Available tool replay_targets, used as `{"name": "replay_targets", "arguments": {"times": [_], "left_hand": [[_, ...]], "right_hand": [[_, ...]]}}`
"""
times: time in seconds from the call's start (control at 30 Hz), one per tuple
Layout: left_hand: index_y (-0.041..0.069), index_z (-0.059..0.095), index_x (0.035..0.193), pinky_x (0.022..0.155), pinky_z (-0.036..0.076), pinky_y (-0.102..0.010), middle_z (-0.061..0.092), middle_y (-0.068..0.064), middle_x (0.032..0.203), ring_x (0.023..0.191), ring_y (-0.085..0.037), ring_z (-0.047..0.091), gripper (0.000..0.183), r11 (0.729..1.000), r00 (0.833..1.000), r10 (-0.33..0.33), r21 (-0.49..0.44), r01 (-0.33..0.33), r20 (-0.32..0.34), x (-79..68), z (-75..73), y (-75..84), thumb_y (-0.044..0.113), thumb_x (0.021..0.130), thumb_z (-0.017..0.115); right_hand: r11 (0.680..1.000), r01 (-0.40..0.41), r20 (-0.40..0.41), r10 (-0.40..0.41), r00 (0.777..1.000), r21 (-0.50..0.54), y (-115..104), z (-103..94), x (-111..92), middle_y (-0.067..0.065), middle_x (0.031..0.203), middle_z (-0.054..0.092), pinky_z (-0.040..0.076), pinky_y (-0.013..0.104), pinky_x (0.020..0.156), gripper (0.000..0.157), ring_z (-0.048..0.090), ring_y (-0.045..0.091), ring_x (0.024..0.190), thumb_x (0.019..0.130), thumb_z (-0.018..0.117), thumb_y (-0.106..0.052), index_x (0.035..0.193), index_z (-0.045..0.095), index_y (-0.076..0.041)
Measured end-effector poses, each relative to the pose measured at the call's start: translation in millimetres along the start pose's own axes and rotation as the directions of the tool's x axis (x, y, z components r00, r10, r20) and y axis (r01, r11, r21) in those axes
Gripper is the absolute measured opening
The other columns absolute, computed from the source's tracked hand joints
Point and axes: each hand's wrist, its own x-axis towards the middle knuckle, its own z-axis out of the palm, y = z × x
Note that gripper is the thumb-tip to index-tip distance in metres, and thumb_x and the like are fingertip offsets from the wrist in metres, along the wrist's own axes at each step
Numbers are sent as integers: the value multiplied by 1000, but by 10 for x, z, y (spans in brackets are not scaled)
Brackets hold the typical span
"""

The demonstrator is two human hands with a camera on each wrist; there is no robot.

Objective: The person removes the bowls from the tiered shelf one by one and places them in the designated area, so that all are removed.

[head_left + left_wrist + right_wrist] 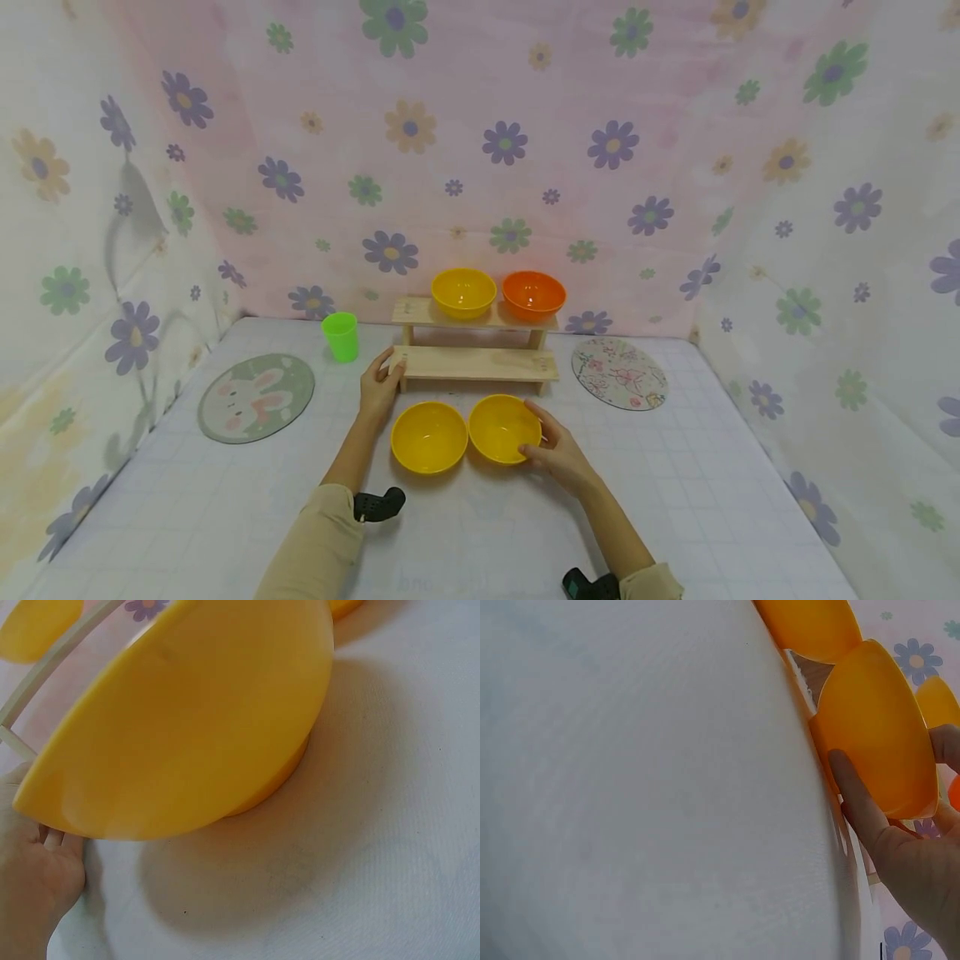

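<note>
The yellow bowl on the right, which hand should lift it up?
Probably the right hand: its fingers already grip that yellow bowl at the rim. The left hand rests on the wooden shelf's end, away from it.

Two yellow bowls in front of me: left bowl [428,437], right bowl [504,428], same plain yellow, no pattern. On the pale wood shelf [477,363]: another yellow bowl [463,292] and an orange bowl [533,295]. Green cup [341,336], plain. Surface [712,500] is white with a faint grey grid. Left round mat [256,397] is sage green with a white-and-pink rabbit; right round mat [619,373] is white with pink and green floral line drawing. Backdrop [525,125] is pink-white with purple, green and orange daisies. My sleeves [315,550] are beige.
</note>
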Motion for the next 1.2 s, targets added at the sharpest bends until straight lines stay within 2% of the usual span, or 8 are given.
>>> {"name": "replay_targets", "arguments": {"times": [0.1,0.27,0.5,0.63,0.73,0.9,1.07,1.2], "left_hand": [[6,44,140,79,47,-17,55,-30,123,103,-26,57,49,1000,1000,-8,3,8,-3,-9,-3,-2,12,93,58],[5,43,140,88,48,-26,53,-29,125,109,-30,55,49,1000,1000,-14,16,14,-4,-20,-7,-6,14,94,58],[6,44,140,76,46,-15,55,-30,122,100,-23,57,49,1000,1000,-10,14,10,4,-26,-5,-4,14,93,58],[4,43,140,75,46,-13,54,-31,123,101,-23,57,49,1000,1000,-4,11,4,12,-30,-6,-2,13,94,57],[5,43,140,74,46,-13,54,-30,124,103,-25,57,49,1000,1000,0,10,0,16,-25,-4,2,13,94,57],[7,43,141,75,46,-13,54,-28,126,107,-28,56,49,1000,1000,-3,16,3,24,-13,-2,10,13,94,56],[7,43,141,77,45,-14,53,-28,127,109,-30,55,49,1000,1000,-7,21,7,26,-12,-4,12,13,94,57],[8,43,141,78,46,-16,54,-28,126,108,-29,55,49,1000,1000,-14,22,14,17,-13,-9,15,13,94,57]], "right_hand": [[1000,1,17,0,1000,-8,-3,1,-3,22,153,17,50,23,84,73,35,38,126,87,58,-1,149,22,-8],[999,-6,10,6,1000,-38,3,5,-1,22,153,20,50,21,81,73,36,36,122,87,60,-3,149,23,-9],[991,31,-20,-34,999,-132,28,-26,-24,27,147,29,53,34,81,70,45,38,121,90,63,-14,149,25,-11],[980,64,-37,-72,997,-186,-1,-104,-30,30,143,34,54,39,80,71,48,42,119,90,63,-17,149,24,-11],[977,64,-52,-76,996,-202,-58,-184,-10,30,144,33,54,39,80,72,46,45,121,90,63,-18,150,23,-12],[984,67,-85,-82,993,-165,-232,-320,45,31,144,32,52,42,82,73,47,46,120,92,61,-13,150,18,-9],[981,126,-107,-142,984,-148,-420,-453,130,30,143,32,52,38,84,74,46,47,120,92,61,-14,151,16,-11],[970,171,-147,-197,969,-176,-543,-573,286,29,143,32,52,37,84,73,45,46,120,93,60,-14,151,16,-12]]}}
